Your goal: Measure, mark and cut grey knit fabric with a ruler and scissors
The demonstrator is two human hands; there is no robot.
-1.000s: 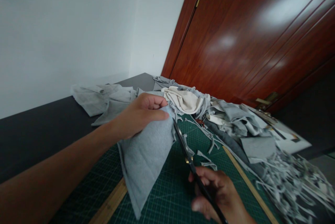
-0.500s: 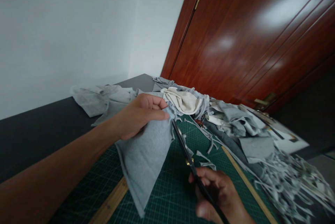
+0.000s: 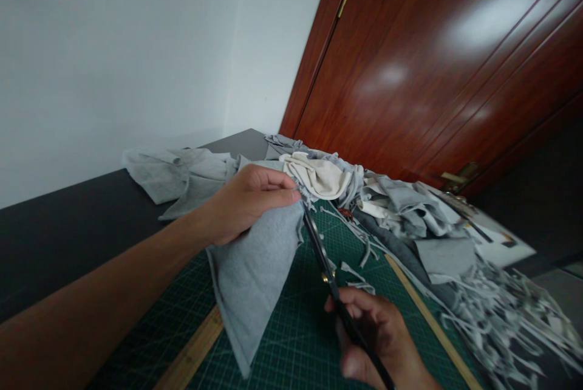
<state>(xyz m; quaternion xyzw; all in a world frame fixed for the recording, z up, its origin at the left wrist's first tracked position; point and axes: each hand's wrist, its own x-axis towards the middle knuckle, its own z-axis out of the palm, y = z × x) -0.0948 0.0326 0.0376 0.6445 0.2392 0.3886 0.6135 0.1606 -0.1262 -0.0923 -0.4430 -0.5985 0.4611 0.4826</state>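
Note:
Between thumb and fingers, my left hand [image 3: 255, 198] pinches the upper edge of a grey piece of fabric [image 3: 259, 293], which hangs down to a pointed corner. My right hand [image 3: 378, 332] grips black-handled scissors [image 3: 321, 253] with a gold-coloured pivot. The blades point up and away, their tips at the fabric's right edge just below my left fingertips. Whether the blades are parted is hard to tell. A thin strip curls from that edge beside the blades. Below lies a green cutting mat [image 3: 291, 341] with a printed grid.
Wooden rulers [image 3: 191, 350] lie along both sides of the mat. Behind are grey cloth pieces [image 3: 182, 171] and a cream cloth [image 3: 316, 174]. A heap of fabric strips [image 3: 510, 317] covers the right side. A white wall [image 3: 113, 56] and red-brown door [image 3: 432, 62] stand beyond.
My left hand has shifted slightly to the right with the fabric. The scissors have tipped slightly, their blade tips a little higher and closer to my left fingertips.

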